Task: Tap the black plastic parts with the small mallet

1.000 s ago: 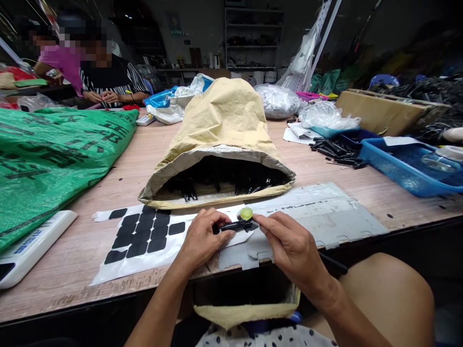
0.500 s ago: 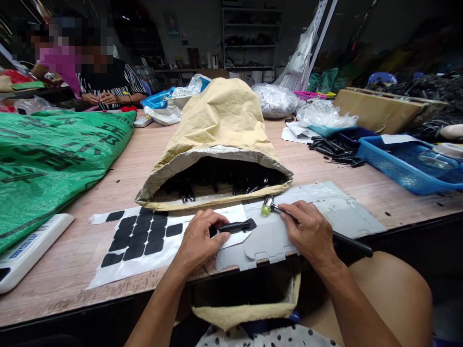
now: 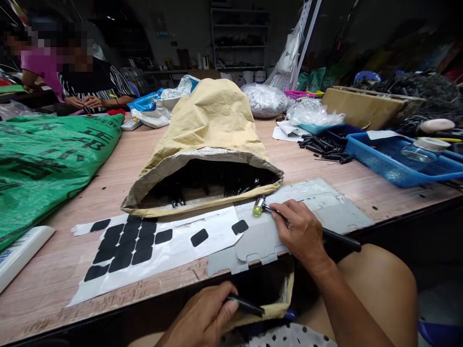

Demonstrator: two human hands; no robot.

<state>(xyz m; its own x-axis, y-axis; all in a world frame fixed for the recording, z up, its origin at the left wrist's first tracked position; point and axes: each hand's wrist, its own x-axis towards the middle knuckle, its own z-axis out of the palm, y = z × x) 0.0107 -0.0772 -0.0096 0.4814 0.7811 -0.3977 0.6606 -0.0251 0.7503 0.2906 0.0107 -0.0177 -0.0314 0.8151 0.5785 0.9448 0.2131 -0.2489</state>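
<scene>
My left hand [image 3: 204,318] is below the table's front edge, closed on a slim black plastic part [image 3: 245,305] over the mouth of a tan bag [image 3: 269,303] under the table. My right hand [image 3: 302,233] rests on a grey metal plate [image 3: 321,212] and grips a small hammer [image 3: 265,207] with a yellow-green head lying on the plate. A white backing sheet [image 3: 170,250] with several black adhesive pads [image 3: 126,246] lies left of the plate. Behind it a large tan paper sack [image 3: 208,140] lies open, black parts visible inside.
A green woven sack [image 3: 47,159] fills the left. A white scale [image 3: 18,253] sits at the left edge. Blue baskets [image 3: 401,161], loose black parts [image 3: 321,147], plastic bags and a cardboard box [image 3: 365,106] lie to the right. Two people sit at the far left.
My left hand lifted the black part off the sheet and carried it down below the table edge. My right hand, holding the hammer, stayed on the plate.
</scene>
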